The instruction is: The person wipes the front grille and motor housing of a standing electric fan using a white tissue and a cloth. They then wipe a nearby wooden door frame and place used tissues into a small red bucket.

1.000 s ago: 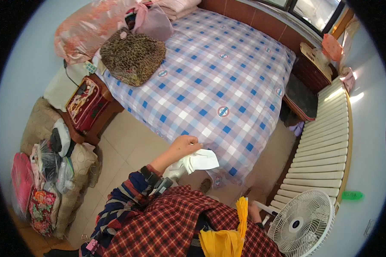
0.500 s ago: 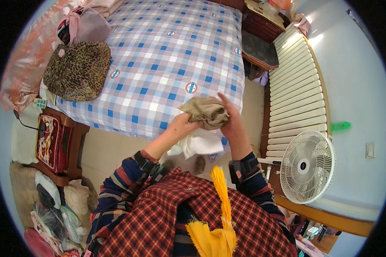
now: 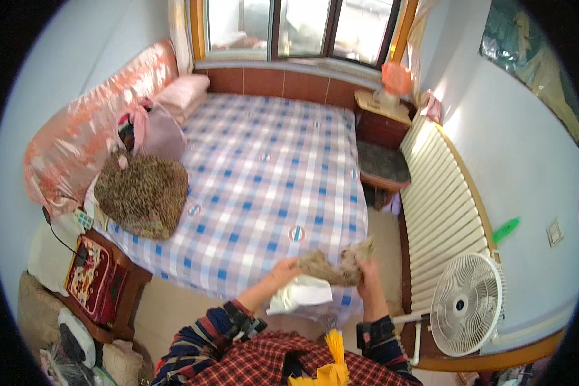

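A crumpled khaki cloth [image 3: 331,267] stretches between my two hands, over the near edge of the bed; whether it is a garment I cannot tell. My left hand [image 3: 282,274] is closed on its left end. The right end is in my right hand [image 3: 368,280], whose fingers are partly hidden by the fabric and blurred. Just below the khaki cloth is a white cloth [image 3: 302,294], near my left wrist; what supports it does not show clearly.
The bed [image 3: 251,193] has a blue-and-white checked sheet. A leopard-print cushion [image 3: 141,196] and a mauve bundle [image 3: 157,132] lie on its left side. To my right stand a white fan [image 3: 466,305] and a radiator [image 3: 441,199]. A wooden nightstand [image 3: 119,302] is at left.
My hands have moved apart, drawing the bunched khaki cloth out sideways between them. The view has tilted up, so the window and far wall now show.
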A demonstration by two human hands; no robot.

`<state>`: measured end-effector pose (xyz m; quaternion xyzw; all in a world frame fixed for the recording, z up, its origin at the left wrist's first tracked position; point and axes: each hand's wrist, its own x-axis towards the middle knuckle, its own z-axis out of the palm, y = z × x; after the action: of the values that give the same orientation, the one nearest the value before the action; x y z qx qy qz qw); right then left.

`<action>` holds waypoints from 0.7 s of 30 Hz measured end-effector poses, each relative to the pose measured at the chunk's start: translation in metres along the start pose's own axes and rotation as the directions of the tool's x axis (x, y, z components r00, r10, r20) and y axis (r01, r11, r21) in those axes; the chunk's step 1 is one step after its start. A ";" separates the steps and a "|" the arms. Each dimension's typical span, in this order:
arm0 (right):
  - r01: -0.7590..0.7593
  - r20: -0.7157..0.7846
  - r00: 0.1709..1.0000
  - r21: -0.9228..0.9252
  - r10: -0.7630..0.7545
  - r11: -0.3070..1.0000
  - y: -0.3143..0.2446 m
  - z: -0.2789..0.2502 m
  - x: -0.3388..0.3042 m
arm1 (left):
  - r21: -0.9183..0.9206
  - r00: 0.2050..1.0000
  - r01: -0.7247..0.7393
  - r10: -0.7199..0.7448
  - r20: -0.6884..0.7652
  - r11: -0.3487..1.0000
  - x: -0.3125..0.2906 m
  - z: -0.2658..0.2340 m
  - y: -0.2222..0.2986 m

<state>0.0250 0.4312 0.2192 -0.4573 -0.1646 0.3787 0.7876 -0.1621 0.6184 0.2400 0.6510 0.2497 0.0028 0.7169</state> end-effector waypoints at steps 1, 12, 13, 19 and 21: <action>-0.070 -0.054 0.996 -0.060 0.067 0.996 0.005 0.004 -0.004 | -0.012 0.998 -0.020 0.021 0.056 1.000 0.001 0.008 0.000; -0.121 0.138 0.984 0.070 0.111 0.990 0.001 0.008 -0.038 | 0.504 0.322 -0.729 0.882 -0.345 0.464 0.039 -0.123 0.276; -0.142 0.148 0.981 0.105 0.126 0.984 0.004 0.003 -0.041 | 0.630 0.331 -0.553 0.838 -0.434 0.545 0.038 -0.143 0.317; 0.177 0.177 0.976 -0.280 -0.130 0.944 0.030 -0.029 -0.057 | 0.387 0.762 -0.545 0.632 -0.140 0.744 0.053 -0.077 0.218; 0.133 0.157 0.983 -0.256 -0.095 0.957 0.031 -0.037 -0.068 | 0.407 0.892 -0.404 0.451 -0.023 0.820 0.053 -0.037 0.113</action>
<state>-0.0107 0.3675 0.1792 -0.5202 -0.2961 0.3388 0.7259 -0.0928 0.6880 0.3262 0.8187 0.1345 0.1523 0.5371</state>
